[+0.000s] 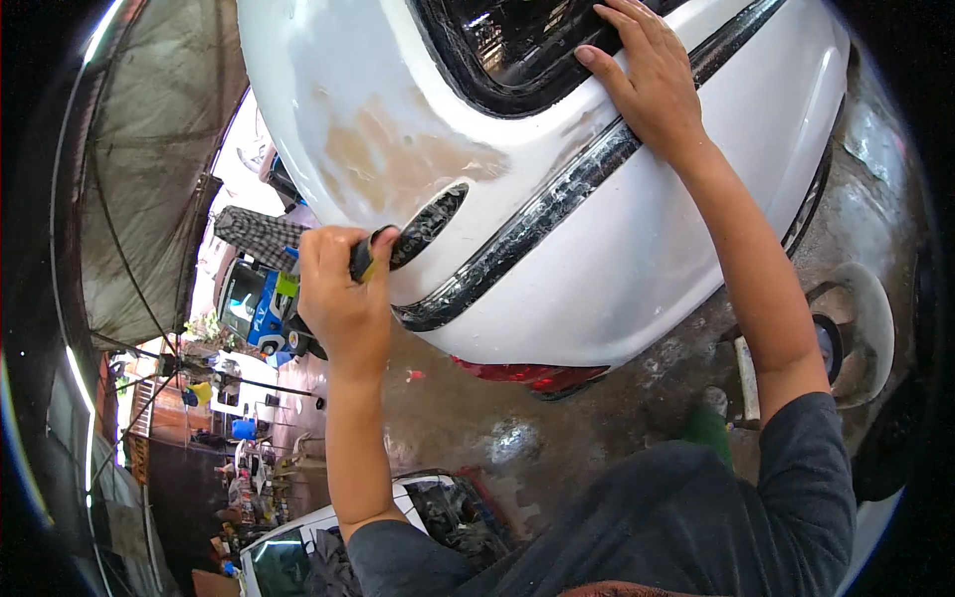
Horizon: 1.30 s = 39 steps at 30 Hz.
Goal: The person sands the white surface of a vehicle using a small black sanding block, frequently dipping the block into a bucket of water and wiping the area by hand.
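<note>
A white car body [597, 269] fills the upper middle, with a dull tan-and-grey worn patch [388, 149] on its paint. My left hand [343, 289] is closed round a small dark object [362, 261] with a yellow-green edge; its kind is partly hidden by my fingers. It is at the near-left end of a black oval recess [433, 227] in the panel. My right hand [652, 85] lies with spread fingers on the body, beside the black-framed window [507, 95]. A scuffed black trim strip [537, 214] runs below the window, whitish residue on it.
A red tail light [532, 376] sits at the car's lower edge, above a wet floor [448, 423]. A pale round tub [867, 338] stands at right. Another white car [318, 527], a blue vehicle [264, 308] and cluttered items [244, 478] are at left.
</note>
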Available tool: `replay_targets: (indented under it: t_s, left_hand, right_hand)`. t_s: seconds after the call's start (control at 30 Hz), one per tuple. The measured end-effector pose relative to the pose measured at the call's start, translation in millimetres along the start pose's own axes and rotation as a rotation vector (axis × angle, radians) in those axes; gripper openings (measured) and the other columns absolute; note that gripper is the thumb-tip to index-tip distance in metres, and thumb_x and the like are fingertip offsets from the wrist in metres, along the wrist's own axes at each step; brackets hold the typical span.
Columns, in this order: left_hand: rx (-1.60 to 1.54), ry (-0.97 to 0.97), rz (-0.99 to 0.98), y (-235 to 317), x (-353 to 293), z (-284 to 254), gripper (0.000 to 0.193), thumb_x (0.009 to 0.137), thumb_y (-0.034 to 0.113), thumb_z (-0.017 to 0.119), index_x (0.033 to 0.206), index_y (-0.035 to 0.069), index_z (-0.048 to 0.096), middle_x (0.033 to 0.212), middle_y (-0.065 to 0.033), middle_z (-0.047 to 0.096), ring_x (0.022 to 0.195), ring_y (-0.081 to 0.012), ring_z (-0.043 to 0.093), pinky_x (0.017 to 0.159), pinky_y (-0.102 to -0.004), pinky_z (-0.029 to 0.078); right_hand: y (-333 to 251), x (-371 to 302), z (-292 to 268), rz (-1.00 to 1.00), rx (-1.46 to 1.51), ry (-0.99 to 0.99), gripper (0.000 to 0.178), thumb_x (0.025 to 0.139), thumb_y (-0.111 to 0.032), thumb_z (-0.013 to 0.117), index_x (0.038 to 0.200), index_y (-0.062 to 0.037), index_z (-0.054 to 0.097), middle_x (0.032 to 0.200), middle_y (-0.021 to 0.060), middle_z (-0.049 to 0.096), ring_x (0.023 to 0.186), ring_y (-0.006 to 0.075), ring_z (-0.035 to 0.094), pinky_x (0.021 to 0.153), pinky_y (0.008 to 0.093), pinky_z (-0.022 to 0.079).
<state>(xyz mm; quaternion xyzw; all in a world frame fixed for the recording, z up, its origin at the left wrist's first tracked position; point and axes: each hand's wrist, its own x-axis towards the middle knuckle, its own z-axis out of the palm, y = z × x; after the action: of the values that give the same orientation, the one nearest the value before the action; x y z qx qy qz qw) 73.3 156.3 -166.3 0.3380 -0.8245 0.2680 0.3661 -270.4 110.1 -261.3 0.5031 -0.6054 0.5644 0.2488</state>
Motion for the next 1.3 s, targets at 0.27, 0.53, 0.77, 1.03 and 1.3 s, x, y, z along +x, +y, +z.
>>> replay_targets:
  t_s: [0.27,0.53,0.77,1.03,1.3]
  left_hand:
    - [0.004,-0.003,0.031,-1.0,0.7,-2.5,0.026,0.085,0.018,0.086,0.090,0.006,0.063,0.090,-0.0086,0.061,0.080,-0.0280,0.061,0.070,-0.0382,0.050]
    - [-0.034,-0.002,-0.024,6.8,-3.4,-2.6,0.025,0.086,0.010,0.085,0.091,0.003,0.062,0.090,-0.0095,0.059,0.084,-0.0273,0.059,0.077,-0.0377,0.048]
    - [-0.020,-0.006,-0.010,1.9,-4.6,-7.5,0.025,0.086,0.013,0.085,0.091,0.004,0.062,0.091,-0.0095,0.059,0.084,-0.0281,0.059,0.076,-0.0371,0.049]
    - [0.120,-0.127,0.122,28.8,33.8,-0.3,0.024,0.087,0.021,0.084,0.093,0.006,0.066,0.093,-0.0093,0.063,0.082,-0.0319,0.064,0.071,-0.0407,0.051]
    - [0.210,-0.176,0.277,39.7,55.1,6.0,0.024,0.088,0.023,0.083,0.093,0.007,0.067,0.094,-0.0098,0.065,0.081,-0.0338,0.066,0.069,-0.0423,0.051]
  right_hand:
    - [-1.4,-0.9,0.7,-0.032,0.041,0.053,0.060,0.103,-0.047,0.059,0.140,0.0001,0.057,0.153,0.0196,0.052,0.148,0.0369,0.042,0.124,0.0481,0.031]
    - [-2.1,-1.4,1.9,-0.029,0.040,0.042,0.060,0.103,-0.047,0.059,0.141,-0.0004,0.056,0.154,0.0199,0.051,0.149,0.0370,0.041,0.124,0.0485,0.030]
    - [-3.9,-0.8,-2.2,-0.011,0.007,0.024,0.061,0.104,-0.048,0.057,0.142,0.0000,0.055,0.155,0.0203,0.050,0.150,0.0365,0.040,0.124,0.0488,0.029]
    - [-4.1,-2.3,0.1,-0.004,0.046,0.058,0.062,0.104,-0.049,0.058,0.142,-0.0003,0.056,0.154,0.0190,0.051,0.149,0.0358,0.041,0.124,0.0483,0.030]
    - [-0.2,-2.4,2.5,-0.050,0.098,0.135,0.059,0.102,-0.047,0.062,0.136,0.0010,0.060,0.148,0.0184,0.056,0.146,0.0351,0.044,0.122,0.0480,0.033]
